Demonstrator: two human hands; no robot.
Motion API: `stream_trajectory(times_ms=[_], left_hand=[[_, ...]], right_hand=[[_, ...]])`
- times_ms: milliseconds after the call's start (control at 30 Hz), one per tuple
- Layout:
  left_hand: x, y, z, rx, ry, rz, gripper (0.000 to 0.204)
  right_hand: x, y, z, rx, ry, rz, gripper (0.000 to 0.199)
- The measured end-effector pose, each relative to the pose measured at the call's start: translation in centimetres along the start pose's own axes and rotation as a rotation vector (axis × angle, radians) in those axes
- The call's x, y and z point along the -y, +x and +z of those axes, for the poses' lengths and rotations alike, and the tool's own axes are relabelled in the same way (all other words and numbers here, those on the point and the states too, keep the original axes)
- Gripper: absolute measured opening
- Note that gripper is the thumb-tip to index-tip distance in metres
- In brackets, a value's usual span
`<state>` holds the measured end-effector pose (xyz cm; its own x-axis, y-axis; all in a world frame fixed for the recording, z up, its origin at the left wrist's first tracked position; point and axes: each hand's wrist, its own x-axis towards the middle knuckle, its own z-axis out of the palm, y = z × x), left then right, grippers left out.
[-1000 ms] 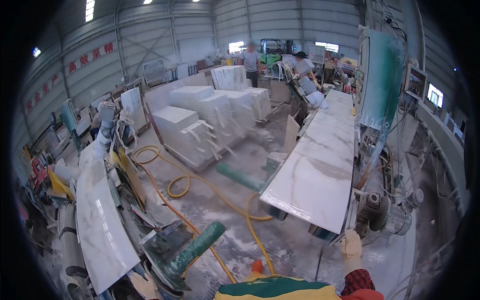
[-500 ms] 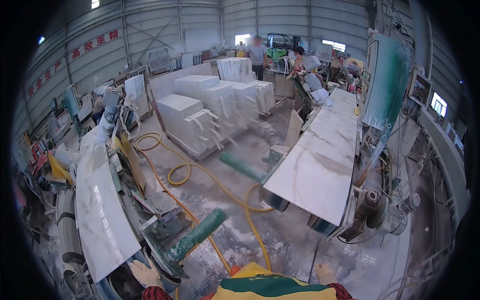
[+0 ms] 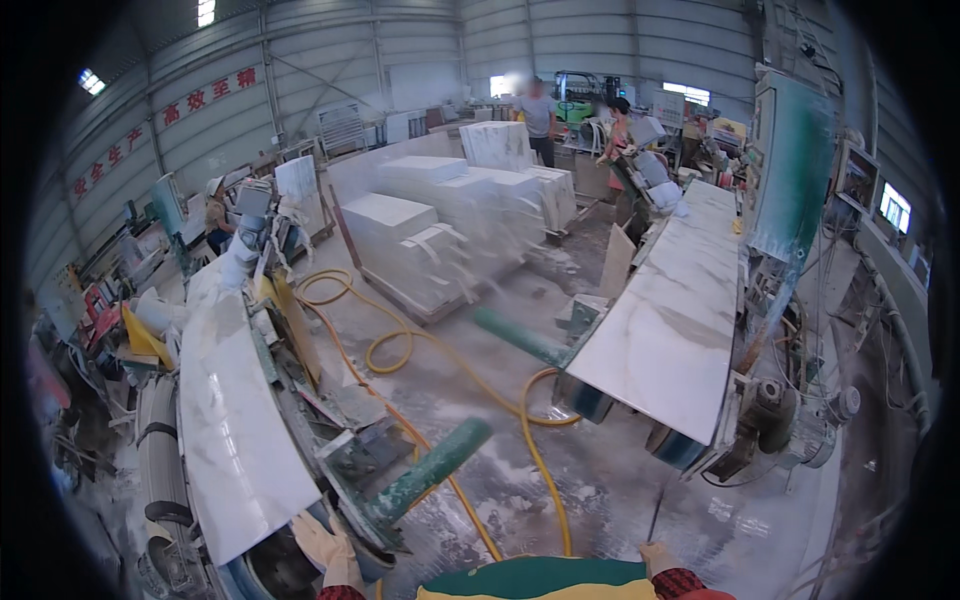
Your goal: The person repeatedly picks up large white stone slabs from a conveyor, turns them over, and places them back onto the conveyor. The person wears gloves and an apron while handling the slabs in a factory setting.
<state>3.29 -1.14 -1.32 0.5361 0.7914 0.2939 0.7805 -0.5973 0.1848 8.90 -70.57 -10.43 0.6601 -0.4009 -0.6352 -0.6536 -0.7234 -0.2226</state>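
The left hand [image 3: 328,548], in a pale work glove, has its fingers [image 3: 312,530] spread open and holding nothing, lying against the near end of the left marble slab [image 3: 232,420] at about seven o'clock; just beside it, at its one o'clock, a green roller [image 3: 432,468] juts out from a metal bracket. The right hand [image 3: 660,556], also gloved, shows only partly at the bottom edge at five o'clock; whether its fingers are closed I cannot tell, though a thin dark rod [image 3: 655,515] rises from just above it.

A yellow hose [image 3: 470,380] loops across the dusty grey floor [image 3: 600,480] between the two hands and runs away toward eleven o'clock; a second green roller [image 3: 520,338] lies near the middle. At three o'clock a long white marble slab [image 3: 680,310] rests on a machine table, with a motor [image 3: 775,425] beneath its near corner and a tall green panel [image 3: 795,170] behind. White stone blocks [image 3: 440,220] stand stacked at twelve o'clock; two people [image 3: 540,115] stand beyond them, well apart from the hands. The room is a large hall with corrugated metal walls [image 3: 600,40].
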Motion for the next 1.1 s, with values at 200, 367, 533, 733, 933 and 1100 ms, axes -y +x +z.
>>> stream_trajectory(times_ms=[200,367,533,733,933,1100], left_hand=[[7.6,8.4,1.8,-0.090,-0.092,0.294,0.063],[5.7,12.5,4.1,-0.206,-0.208,0.417,0.056],[0.3,12.2,0.8,-0.079,-0.206,0.413,0.051],[-0.7,11.6,-1.8,-0.125,-0.239,0.456,0.052],[0.2,11.5,-1.4,-0.100,-0.254,0.465,0.053],[0.0,11.0,-0.6,-0.077,-0.246,0.455,0.054]], right_hand=[[7.1,-1.6,3.2,-0.049,-0.032,-0.217,0.053],[16.6,-5.7,5.3,-0.003,-0.031,-0.589,0.056],[21.7,-10.7,5.6,0.020,-0.127,-0.622,0.054],[13.9,-10.0,10.0,0.043,0.000,-0.231,0.058],[8.7,-12.1,12.3,0.082,-0.113,-0.017,0.064],[10.2,-9.8,12.0,0.061,-0.070,-0.187,0.059]])
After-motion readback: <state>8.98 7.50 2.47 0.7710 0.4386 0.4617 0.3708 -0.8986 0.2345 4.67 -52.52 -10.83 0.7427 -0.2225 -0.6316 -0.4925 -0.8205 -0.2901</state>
